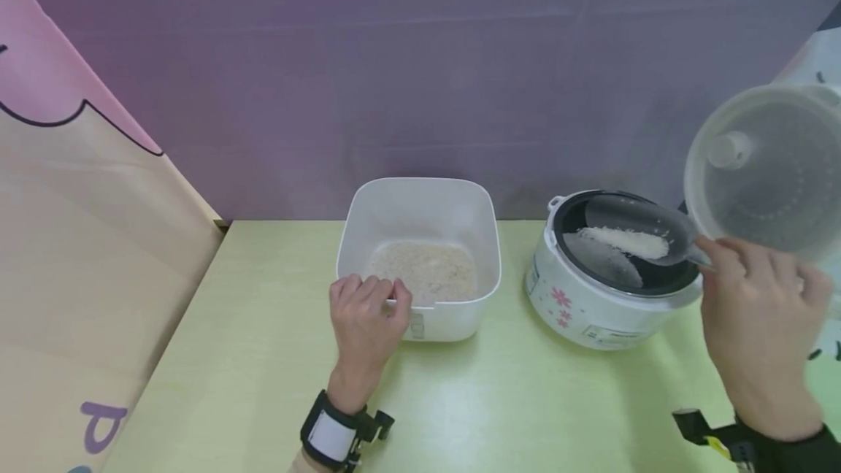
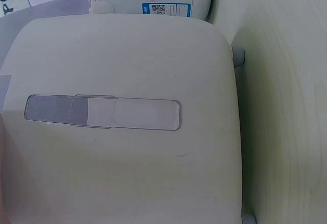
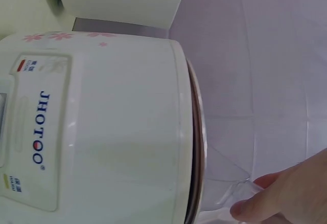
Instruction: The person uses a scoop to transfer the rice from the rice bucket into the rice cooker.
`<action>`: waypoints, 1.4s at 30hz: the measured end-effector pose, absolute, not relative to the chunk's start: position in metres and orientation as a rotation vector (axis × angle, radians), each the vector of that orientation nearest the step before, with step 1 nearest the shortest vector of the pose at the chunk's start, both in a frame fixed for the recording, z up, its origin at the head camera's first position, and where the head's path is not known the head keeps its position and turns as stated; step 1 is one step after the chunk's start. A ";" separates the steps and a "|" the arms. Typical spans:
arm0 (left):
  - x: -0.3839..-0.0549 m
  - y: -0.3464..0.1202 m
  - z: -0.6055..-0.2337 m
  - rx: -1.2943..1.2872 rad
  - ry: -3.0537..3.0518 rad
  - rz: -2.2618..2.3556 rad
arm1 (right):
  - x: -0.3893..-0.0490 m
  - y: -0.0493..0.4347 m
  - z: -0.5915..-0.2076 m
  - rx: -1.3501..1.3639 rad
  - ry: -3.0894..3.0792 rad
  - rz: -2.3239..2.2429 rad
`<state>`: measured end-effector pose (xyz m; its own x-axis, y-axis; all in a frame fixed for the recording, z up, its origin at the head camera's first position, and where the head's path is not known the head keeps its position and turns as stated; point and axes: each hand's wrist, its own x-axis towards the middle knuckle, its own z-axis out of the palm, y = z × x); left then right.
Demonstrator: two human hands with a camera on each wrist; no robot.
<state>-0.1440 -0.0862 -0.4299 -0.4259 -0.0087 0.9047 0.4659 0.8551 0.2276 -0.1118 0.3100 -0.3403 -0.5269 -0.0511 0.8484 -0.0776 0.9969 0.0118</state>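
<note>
My left hand (image 1: 369,316) grips the near rim of a white rice bin (image 1: 420,206), with a layer of rice (image 1: 427,268) across its bottom. To the right, my right hand (image 1: 765,305) holds a clear scoop (image 1: 634,214) by its handle. White rice (image 1: 627,241) lies in the scoop, which is over the open mouth of a white rice cooker (image 1: 591,316) with pink flowers. A dark inner pot lines the cooker. In the right wrist view, thumb and fingers pinch the scoop handle (image 3: 244,187) beside the cooker's rim.
A translucent round lid (image 1: 769,174) stands raised behind the cooker, on the right. Both containers rest on a pale green table (image 1: 263,356). A purple-grey backdrop (image 1: 420,71) rises behind, and a printed cloth panel (image 1: 98,239) borders the left side.
</note>
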 end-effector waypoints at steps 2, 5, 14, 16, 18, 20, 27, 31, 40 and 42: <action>-0.144 -0.086 -0.430 -0.335 -1.952 -0.559 | -0.114 0.309 -0.343 0.096 -2.085 0.035; -0.144 -0.086 -0.430 -0.332 -1.945 -0.562 | -0.118 0.306 -0.346 0.109 -2.002 0.028; -0.145 -0.085 -0.429 -0.337 -1.912 -0.545 | -0.118 0.297 -0.346 0.122 -1.911 0.029; -0.145 -0.085 -0.429 -0.337 -1.912 -0.545 | -0.118 0.296 -0.347 0.115 -1.898 0.027; -0.145 -0.085 -0.429 -0.337 -1.911 -0.547 | -0.119 0.295 -0.347 0.111 -1.889 0.033; -0.145 -0.085 -0.429 -0.337 -1.913 -0.549 | -0.119 0.295 -0.348 0.105 -1.884 0.031; -0.144 -0.086 -0.429 -0.337 -1.930 -0.558 | -0.113 0.304 -0.348 0.093 -2.019 0.018; -0.144 -0.086 -0.429 -0.337 -1.939 -0.555 | -0.110 0.306 -0.347 0.085 -2.092 -0.012; -0.143 -0.086 -0.429 -0.335 -1.958 -0.556 | -0.100 0.300 -0.339 0.128 -2.233 0.050; -0.143 -0.086 -0.429 -0.334 -1.959 -0.558 | -0.099 0.298 -0.337 0.155 -2.262 0.053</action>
